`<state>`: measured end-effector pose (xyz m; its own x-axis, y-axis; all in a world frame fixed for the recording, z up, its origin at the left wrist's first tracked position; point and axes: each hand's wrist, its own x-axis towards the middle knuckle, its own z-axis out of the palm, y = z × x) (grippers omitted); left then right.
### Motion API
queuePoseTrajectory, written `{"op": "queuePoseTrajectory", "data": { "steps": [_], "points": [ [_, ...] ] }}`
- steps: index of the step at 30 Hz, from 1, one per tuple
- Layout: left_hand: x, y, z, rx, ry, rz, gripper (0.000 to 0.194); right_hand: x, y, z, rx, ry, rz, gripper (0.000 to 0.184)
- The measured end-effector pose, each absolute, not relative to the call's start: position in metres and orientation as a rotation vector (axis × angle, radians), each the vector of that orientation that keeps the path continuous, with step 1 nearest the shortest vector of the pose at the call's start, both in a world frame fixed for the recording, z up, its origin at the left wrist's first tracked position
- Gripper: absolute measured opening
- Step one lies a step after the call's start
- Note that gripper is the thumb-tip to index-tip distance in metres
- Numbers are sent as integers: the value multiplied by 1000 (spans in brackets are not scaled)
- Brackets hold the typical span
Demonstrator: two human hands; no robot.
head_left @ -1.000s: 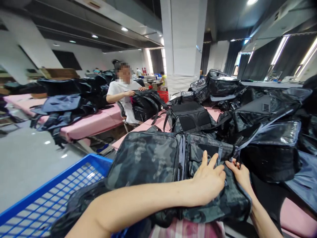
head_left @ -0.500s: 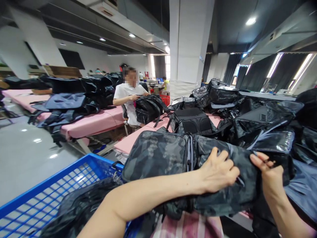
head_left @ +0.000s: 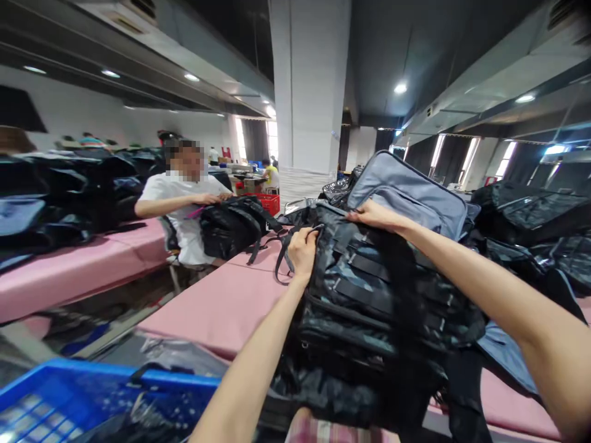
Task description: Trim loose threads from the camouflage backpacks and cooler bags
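A black-and-grey camouflage backpack (head_left: pixel 346 307) with webbing straps and zips stands before me at the pink table's edge, tilted toward my body. My left hand (head_left: pixel 303 252) has its fingers curled around the upper left edge of the pack. On the far top edge, my right hand (head_left: pixel 375 216) pinches the fabric, its thumb and fingers closed. Just behind that hand, a panel with grey lining (head_left: pixel 410 194) rises open; I cannot tell whether it belongs to the same bag.
A blue plastic basket (head_left: pixel 108 375) with dark fabric inside sits at lower left. Across the pink table (head_left: pixel 217 301), a seated person in a white shirt (head_left: pixel 173 209) handles another black backpack (head_left: pixel 235 224). More dark bags (head_left: pixel 530 209) are heaped at right. A white pillar (head_left: pixel 309 92) stands behind.
My view has swung right. My hands have moved from a camouflage panel lying across my front to the upper edges of the backpack, and the raised grey-lined panel now shows.
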<state>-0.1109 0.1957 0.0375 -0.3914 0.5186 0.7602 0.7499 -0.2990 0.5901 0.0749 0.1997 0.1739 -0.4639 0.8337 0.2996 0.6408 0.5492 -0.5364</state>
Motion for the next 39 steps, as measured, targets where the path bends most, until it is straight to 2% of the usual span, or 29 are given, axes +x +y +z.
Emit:
{"op": "queuePoseTrajectory", "data": {
  "steps": [2, 4, 6, 10, 14, 17, 20, 23, 25, 29, 31, 32, 35, 37, 39],
  "points": [
    [-136, 203, 13, -1619, -1987, -1716, 24, 83, 201, 153, -1276, -2314, 594, 41],
    [-157, 197, -4, -1649, -2118, -1663, 25, 83, 198, 138, -1184, -2346, 756, 42],
    [-174, 182, -14, -1679, -2164, -1629, 25, 69, 194, 132, -1089, -2416, 743, 41],
    [-206, 146, -7, -1728, -2212, -1558, 27, 33, 188, 135, -1013, -2523, 350, 34],
    [-230, 113, 41, -1774, -2400, -1577, 28, 25, 178, 134, -989, -2451, 52, 38],
    [-220, 102, 84, -1916, -2747, -1545, 54, 32, 154, 128, -895, -2455, -92, 34],
    [-195, 101, 109, -2164, -3025, -1218, 68, 38, 111, 119, -701, -2530, -480, 29],
    [-177, 95, 115, -2445, -3146, -730, 67, 43, 62, 105, -425, -2571, -899, 26],
    [-174, 83, 115, -2469, -3170, -495, 63, 47, 32, 94, -242, -2557, -991, 20],
    [-181, 44, 112, -2405, -3105, -446, 48, 50, -7, 71, -8, -2628, -970, 17],
    [-188, 23, 104, -2372, -3185, -666, 37, 50, -18, 61, 61, -2637, -974, 18],
    [-191, 12, 97, -2322, -3268, -900, 32, 50, -21, 57, 77, -2625, -986, 18],
    [-199, -11, 68, -1922, -3388, -1969, 25, 50, -31, 45, 80, -2588, -1042, 19],
    [-198, -20, 47, -1478, -3177, -2666, 17, 52, -39, 41, 90, -2540, -1095, 25],
    [-193, -24, 28, -1063, -2876, -3127, 12, 55, -46, 42, 89, -2494, -1138, 28]
  ]
}}
